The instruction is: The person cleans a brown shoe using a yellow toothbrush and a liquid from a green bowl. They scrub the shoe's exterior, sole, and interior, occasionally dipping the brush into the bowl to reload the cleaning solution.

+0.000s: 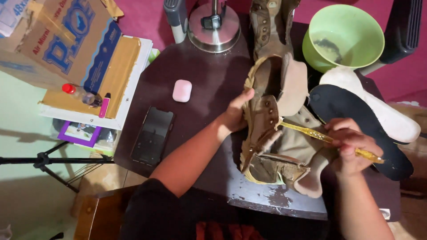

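A worn tan boot (275, 133) lies on its side on the dark wooden table (209, 75), its opening toward the back. My left hand (235, 113) grips the boot's upper edge by the eyelets. My right hand (351, 144) holds a translucent yellow toothbrush (311, 133), whose head end touches the boot near the laces. A second tan boot (269, 26) stands upright behind it.
A green plastic bowl (344, 35) with some water sits at back right. Two insoles, a black insole (356, 120) and a white insole (378, 106), lie right. A phone (152, 135) and pink earbud case (182, 90) lie left. A lamp base (213, 26) stands behind; a cardboard box (66, 40) lies far left.
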